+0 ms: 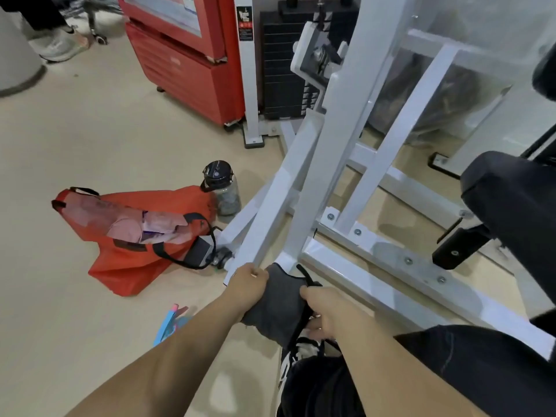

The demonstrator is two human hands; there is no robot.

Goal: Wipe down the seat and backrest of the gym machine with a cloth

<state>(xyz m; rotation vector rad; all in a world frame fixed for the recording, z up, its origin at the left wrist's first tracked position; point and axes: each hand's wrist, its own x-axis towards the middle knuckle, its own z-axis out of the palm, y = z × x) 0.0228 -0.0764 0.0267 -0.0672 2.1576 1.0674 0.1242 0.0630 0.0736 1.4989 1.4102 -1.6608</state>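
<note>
A dark grey cloth point(278, 302) with a black loop hangs between both hands, low in front of me. My left hand point(246, 285) grips its left edge and my right hand point(326, 313) holds its right edge. The gym machine's black padded seat point(511, 203) is at the right, well apart from the cloth. Another black pad point(545, 70) shows at the upper right edge. The white steel frame point(319, 164) of the machine stands just beyond my hands.
An orange bag point(135, 233) lies on the beige floor at the left, a dark water bottle point(222, 188) behind it. A red cabinet point(186, 49) and black weight stack point(282, 67) stand at the back. A person's shoes point(63, 43) show top left.
</note>
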